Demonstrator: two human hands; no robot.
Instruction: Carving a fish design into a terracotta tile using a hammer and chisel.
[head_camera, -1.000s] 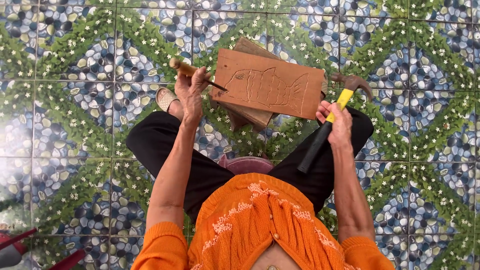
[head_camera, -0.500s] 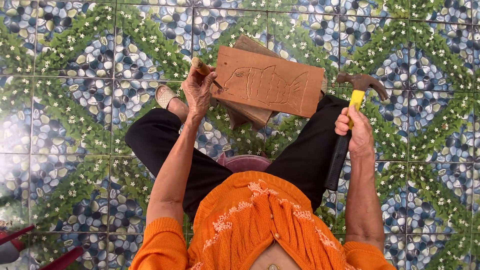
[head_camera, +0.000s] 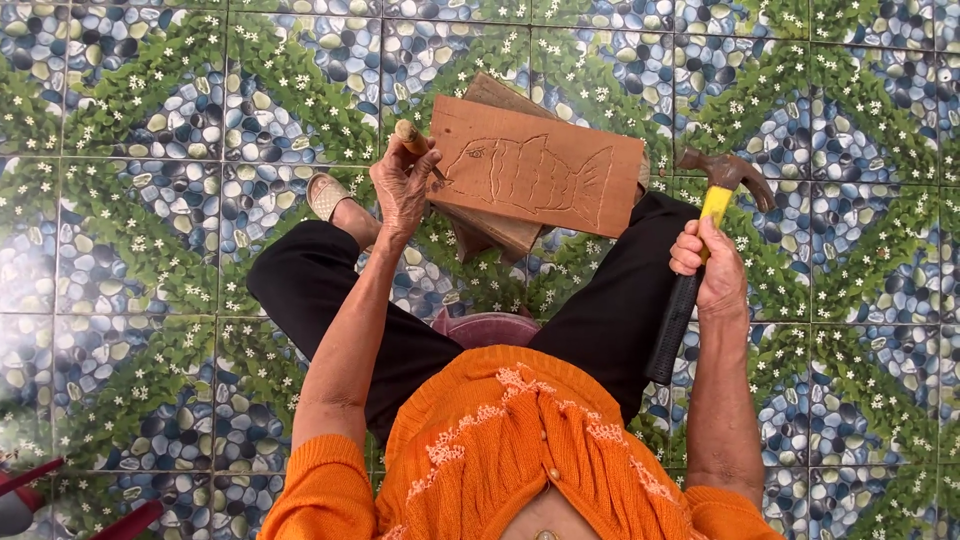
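The left hand (head_camera: 403, 183) is closed around a wooden-handled chisel (head_camera: 413, 140); its blade, mostly hidden behind the fingers, meets the left edge of the carved fish board (head_camera: 540, 165) just right of the grip. That board rests on stacked wood blocks (head_camera: 495, 235), largely covered. Farther right, the right hand (head_camera: 708, 268) clenches a claw hammer (head_camera: 718, 190), head above the fist, black grip below.

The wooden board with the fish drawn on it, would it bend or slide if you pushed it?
The flat brown wooden board with a carved fish outline looks thick and rigid, so it probably would not bend. It rests on stacked wood pieces, so a push might shift or tip it. It is likely fairly light.
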